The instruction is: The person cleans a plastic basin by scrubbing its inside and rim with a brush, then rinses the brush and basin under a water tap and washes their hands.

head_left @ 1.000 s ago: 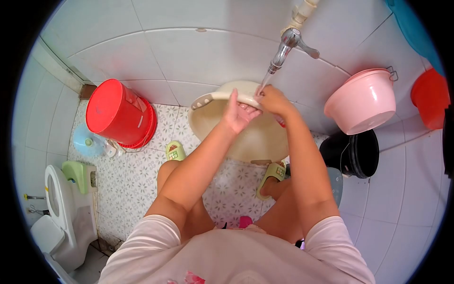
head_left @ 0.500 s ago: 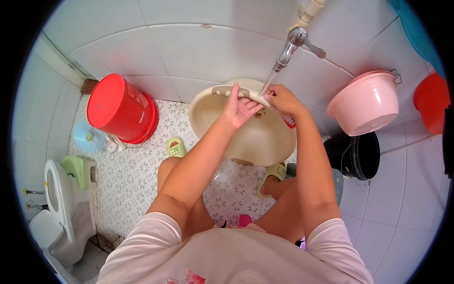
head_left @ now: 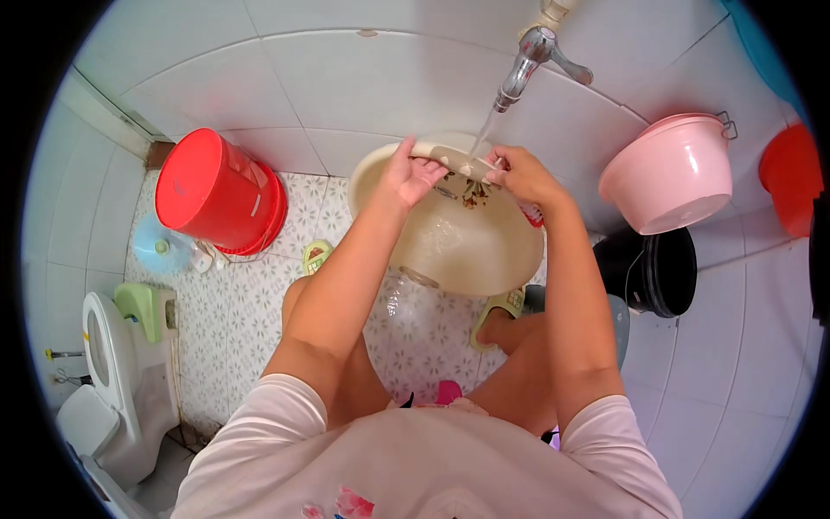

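Observation:
A beige plastic basin [head_left: 484,259] is tilted beneath the running tap [head_left: 525,71], and the stream meets its far rim near a brown grip patch. My left hand [head_left: 413,177] curls over the far-left rim, palm upward, thumb on one side and fingers on the other. Closed on the rim right of the stream is my right hand [head_left: 521,177]. A red brush with white bristles [head_left: 532,214] shows partly below my right wrist; how it is held is hidden. Brown and green printed decoration [head_left: 474,195] marks the basin's inside.
At the left stand a red lidded bucket [head_left: 203,190], a light blue lid-like item [head_left: 162,246] and a white toilet [head_left: 121,381]. A pink tub [head_left: 670,177] hangs on the right wall above a black bucket [head_left: 661,277]. Water wets the patterned floor [head_left: 415,346].
The basin has turned, its brown grip patch shifting right under the stream. My left hand has moved slightly left along the rim. More of the inside decoration shows, and more water appears on the floor.

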`<state>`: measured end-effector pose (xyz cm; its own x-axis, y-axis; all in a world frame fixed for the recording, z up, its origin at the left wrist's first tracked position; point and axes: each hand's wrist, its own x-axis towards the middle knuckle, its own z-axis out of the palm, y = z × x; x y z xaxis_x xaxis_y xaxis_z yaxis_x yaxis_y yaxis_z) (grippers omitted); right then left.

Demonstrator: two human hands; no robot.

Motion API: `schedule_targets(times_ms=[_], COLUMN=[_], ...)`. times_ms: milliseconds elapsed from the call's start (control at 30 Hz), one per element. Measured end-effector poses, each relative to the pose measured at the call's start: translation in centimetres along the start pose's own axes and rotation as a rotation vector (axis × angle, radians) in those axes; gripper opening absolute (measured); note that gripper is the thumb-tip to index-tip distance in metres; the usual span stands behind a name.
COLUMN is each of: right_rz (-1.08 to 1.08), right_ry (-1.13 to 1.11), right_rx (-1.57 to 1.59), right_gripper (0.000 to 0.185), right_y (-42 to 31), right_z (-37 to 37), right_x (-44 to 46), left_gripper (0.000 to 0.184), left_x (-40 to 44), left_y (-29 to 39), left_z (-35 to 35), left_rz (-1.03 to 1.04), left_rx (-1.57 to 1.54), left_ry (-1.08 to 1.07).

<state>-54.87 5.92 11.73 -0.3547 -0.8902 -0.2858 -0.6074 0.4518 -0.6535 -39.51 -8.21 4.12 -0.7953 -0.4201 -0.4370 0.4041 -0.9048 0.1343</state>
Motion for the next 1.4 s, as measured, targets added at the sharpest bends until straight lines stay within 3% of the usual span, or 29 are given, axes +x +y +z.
schedule_targets(times_ms=[100,167,333,433,467,533,633,700,733,800,833,933,1000,1033,1100,1133,1233,1300,1367,1400], right_rz=[-0.054,-0.108,0.049,-0.004,-0.002,0.053,0.028,0.115,0.208,0.188,0.173,0.222,0.255,0.289,0.347,0.377,0.419,0.431,0.424,0.427], right_ry=[-0.009,0.001,0.060,0.076,0.072,0.123,0.211,0.231,0.251,0.283,0.314,0.281,0.276,0.275,0.299,0.327,0.370,0.392,0.453,0.457], right_rx=[0.041,0.089,0.046,-0.024,-0.026,0.264,0.112,0.214,0.315,0.365,0.419,0.644,0.776,0.905,0.928,0.963,1.050,1.099,0.764,0.765], right_gripper=[0.026,0.026,0.024,0.021,0.021,0.022,0.021,0.019,0.017,0.015,0.013,0.012,0.012,0.011,0.011,0.011,0.010,0.009,0.008,0.008], right_y=[-1.7,-2.4,-2.6,-3.0,-2.7,-2.8,-3.5,-3.4,-3.1,-0.7,0.1,2.0,4.2,4.3,5.4,6.5,8.9,10.4,12.0,12.1], right_z=[0.7,1.5,1.3,1.3,1.8,2.8,2.8,2.8,2.7,2.9,3.3,5.5,8.1,9.1,10.9,12.0,13.3,13.7,14.4,14.5], right_x=[0.0,0.2,-0.2,-0.4,-0.2,0.3,-0.1,-0.2,-0.2,0.3,0.4,-0.4,-0.3,-0.7,-1.5,-1.6,-2.7,-3.3,-3.1,-3.4], left_gripper=[0.050,0.048,0.049,0.053,0.059,0.065,0.074,0.079,0.079,0.076,0.076,0.067,0.072,0.072,0.085,0.086,0.080,0.076,0.072,0.071], left_x=[-0.3,-1.8,-2.2,-2.3,-2.5,-2.7,-3.5,-4.1,-4.4,-5.1,-5.0,-4.8,-5.9,-6.9,-8.7,-8.7,-7.8,-7.7,-7.7,-8.2], left_y=[-2.3,-4.9,-4.2,-4.0,-4.7,-5.6,-6.6,-6.6,-6.7,-6.7,-6.9,-9.0,-11.2,-12.0,-13.8,-14.7,-15.2,-16.2,-16.8,-17.1], left_z=[0.4,0.6,1.2,1.5,1.4,1.6,1.9,1.8,1.6,1.0,-0.6,-6.6,-8.6,-8.4,-8.2,-9.9,-13.0,-13.7,-13.8,-13.8], left_rz=[-0.116,-0.110,-0.092,0.012,-0.030,-0.063,-0.153,-0.347,-0.346,-0.582,-0.583,-0.433,-0.038,-0.038,-0.068,0.061,0.073,0.044,0.025,-0.018], left_rx=[0.078,0.358,0.194,-0.052,0.002,0.057,0.224,0.397,0.398,0.552,0.551,0.691,1.274,1.278,1.695,1.765,1.976,2.028,2.086,2.193], left_ry=[-0.031,-0.204,-0.130,-0.138,-0.215,-0.296,-0.319,-0.332,-0.331,-0.335,-0.332,-0.397,-0.564,-0.555,-0.120,-0.125,-0.231,-0.187,-0.148,-0.140])
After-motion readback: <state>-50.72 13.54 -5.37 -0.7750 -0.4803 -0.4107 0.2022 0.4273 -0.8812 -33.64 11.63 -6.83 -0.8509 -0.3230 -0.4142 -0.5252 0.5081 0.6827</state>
